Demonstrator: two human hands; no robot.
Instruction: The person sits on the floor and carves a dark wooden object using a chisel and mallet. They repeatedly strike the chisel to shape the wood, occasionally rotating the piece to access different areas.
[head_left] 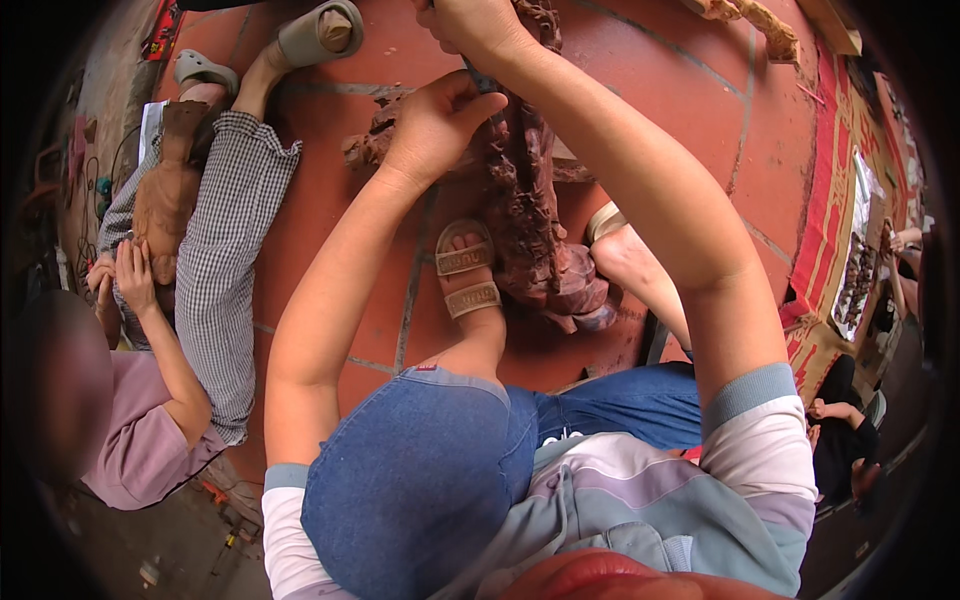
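Note:
A long, dark reddish-brown carved wooden piece (535,190) stretches away from me between my feet, its thicker rounded end nearest me. Over its left side my left hand (435,125) is closed, thumb stretched out, around a slim dark tool (482,78) whose kind I cannot make out. Farther off, at the top edge, my right hand (478,25) is closed at the tool's other end; its fingers are partly cut off by the picture. Beyond my left wrist, a rough branching part of the carving (370,145) sticks out sideways.
Red floor tiles (690,110) surround the carving. At left, a seated person in checked trousers (235,230) holds a brown carved figure (165,200). A lighter wooden piece (770,30) lies far right. A red-edged mat (815,210) runs along the right, with other people beyond.

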